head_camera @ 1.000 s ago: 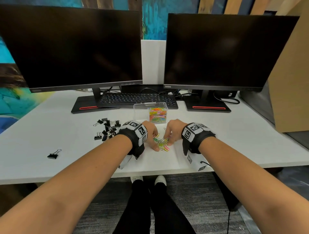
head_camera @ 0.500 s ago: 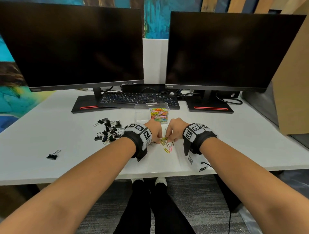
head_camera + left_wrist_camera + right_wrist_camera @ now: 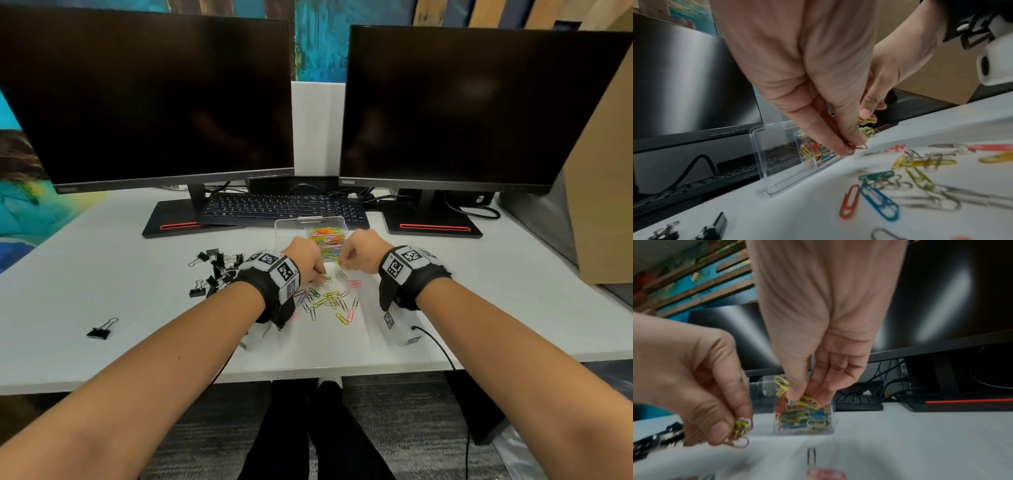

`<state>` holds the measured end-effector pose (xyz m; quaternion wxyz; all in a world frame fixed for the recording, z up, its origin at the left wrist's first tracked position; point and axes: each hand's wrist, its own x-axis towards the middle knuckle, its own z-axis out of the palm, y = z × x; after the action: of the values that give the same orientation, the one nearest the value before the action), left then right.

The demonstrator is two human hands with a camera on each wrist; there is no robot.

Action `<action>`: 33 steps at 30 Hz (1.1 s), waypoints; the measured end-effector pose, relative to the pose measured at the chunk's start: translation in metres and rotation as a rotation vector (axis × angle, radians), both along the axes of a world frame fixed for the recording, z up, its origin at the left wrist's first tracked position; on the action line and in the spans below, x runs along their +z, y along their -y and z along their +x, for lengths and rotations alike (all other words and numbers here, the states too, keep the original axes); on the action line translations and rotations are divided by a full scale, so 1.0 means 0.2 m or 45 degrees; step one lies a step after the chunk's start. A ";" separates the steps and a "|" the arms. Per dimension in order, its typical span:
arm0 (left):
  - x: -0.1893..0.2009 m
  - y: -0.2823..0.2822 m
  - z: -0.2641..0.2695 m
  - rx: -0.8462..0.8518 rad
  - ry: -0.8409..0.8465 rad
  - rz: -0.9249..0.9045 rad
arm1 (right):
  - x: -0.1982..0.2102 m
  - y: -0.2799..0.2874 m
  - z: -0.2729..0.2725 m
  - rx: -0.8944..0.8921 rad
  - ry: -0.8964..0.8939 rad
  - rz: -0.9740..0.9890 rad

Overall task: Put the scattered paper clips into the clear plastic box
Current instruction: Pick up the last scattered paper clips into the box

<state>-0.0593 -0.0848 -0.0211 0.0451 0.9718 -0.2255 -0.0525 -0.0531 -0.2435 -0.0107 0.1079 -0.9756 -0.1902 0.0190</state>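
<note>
**Both hands carrying clips to the box**

Left hand (image 3: pixel 306 257) is pinching a small bunch of paper clips (image 3: pixel 856 147) between thumb and fingertips, low over the desk (image 3: pixel 102 274), just beside the clear plastic box (image 3: pixel 772 164). Right hand (image 3: pixel 361 251) is pinching a yellow-green bunch (image 3: pixel 807 400) over the box, which is already holding many clips. Loose clips (image 3: pixel 329 301) are lying near the wrists. My advice: get fully past the rim before releasing, 1 hand at a time, and skip the binder clips (image 3: pixel 214 270).
</note>
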 end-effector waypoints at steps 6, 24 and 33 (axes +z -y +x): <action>0.07 -0.05 0.02 0.018 0.067 -0.100 | 0.15 -0.04 0.13 -0.088 0.212 0.213; 0.23 0.01 0.27 0.297 0.159 -0.418 | 0.06 0.04 0.25 -0.215 0.243 0.401; 0.16 0.08 0.33 0.313 0.163 -0.426 | 0.04 0.07 0.24 -0.132 0.260 0.391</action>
<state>0.0067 -0.1003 0.0110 0.1974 0.9723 -0.1134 0.0536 -0.0046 -0.2570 -0.0021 0.2364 -0.9530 -0.1504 -0.1151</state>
